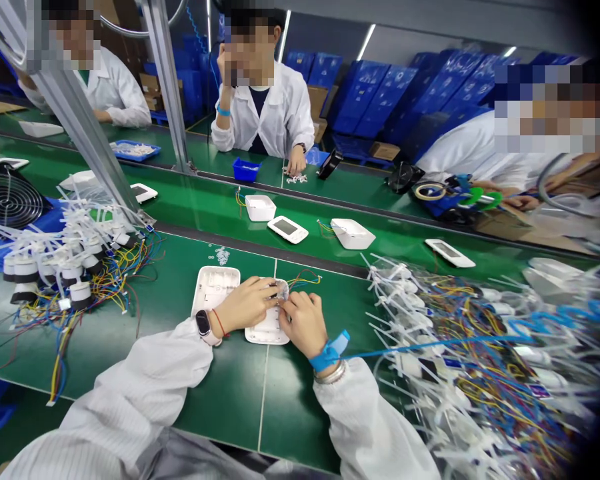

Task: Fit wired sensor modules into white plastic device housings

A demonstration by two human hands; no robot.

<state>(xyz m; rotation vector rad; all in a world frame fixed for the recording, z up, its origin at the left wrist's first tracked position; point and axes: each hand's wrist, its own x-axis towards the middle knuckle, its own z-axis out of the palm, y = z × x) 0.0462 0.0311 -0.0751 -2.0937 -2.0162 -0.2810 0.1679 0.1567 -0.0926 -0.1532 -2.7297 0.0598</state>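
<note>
My left hand [250, 303] reaches over a white plastic housing [266, 332] lying open side up on the green bench. Its fingers are bent down at the housing's upper end, around a small greyish part [283, 289] that I cannot identify. From the right, my right hand [305, 323] meets it there, with thumb and fingers pinched together. What sits between those fingertips is hidden. Thin coloured wires [307, 279] run out from the upper right of the housing. A second white shell [215, 283] lies just left, partly behind my left hand.
Small clear rings [223, 255] lie beyond the shells. Wired cylindrical parts [73, 273] are heaped left, and bagged, wired parts [480, 360] right. A blue cord [405, 347] runs from my right wrist. The green conveyor [205, 213] carries white housings; co-workers sit across it.
</note>
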